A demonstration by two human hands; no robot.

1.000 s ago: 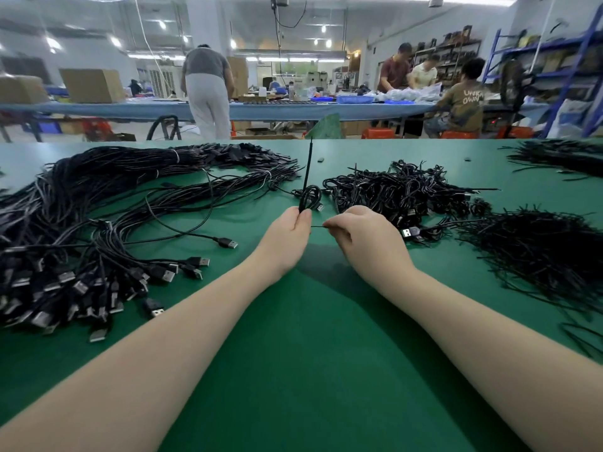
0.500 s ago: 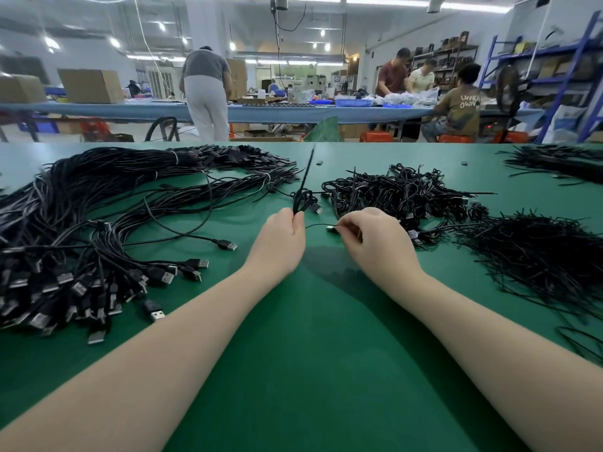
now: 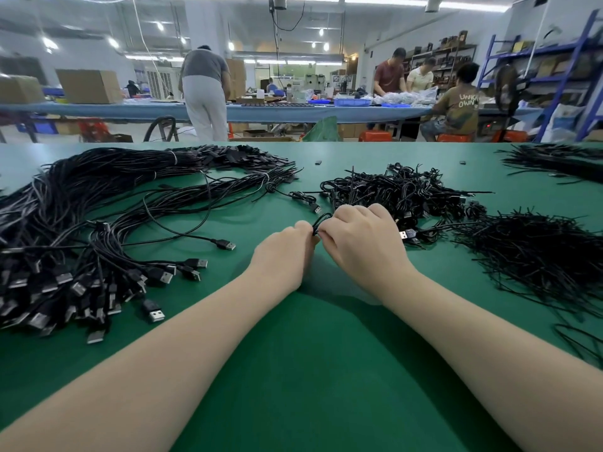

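- Since the earlier frames, right hand [image 3: 362,243] closes against left hand [image 3: 284,252]; the upright tail above the coil no longer shows.
- Coiled cable [image 3: 321,220] sits between the two sets of fingertips, low over green table [image 3: 310,370], mostly hidden.
- Both hands curl and pinch it.
- Its loop arcs away from the person.
- Tied pile [image 3: 401,190] lies just beyond right hand, the nearer one; likely drop side.

The table cover [image 3: 310,370] across the lower frame is looking matt, smooth and green; the thin cable [image 3: 320,220] at centre is showing black plastic sheathing; the plugs [image 3: 156,314] at lower left are glinting as metal.
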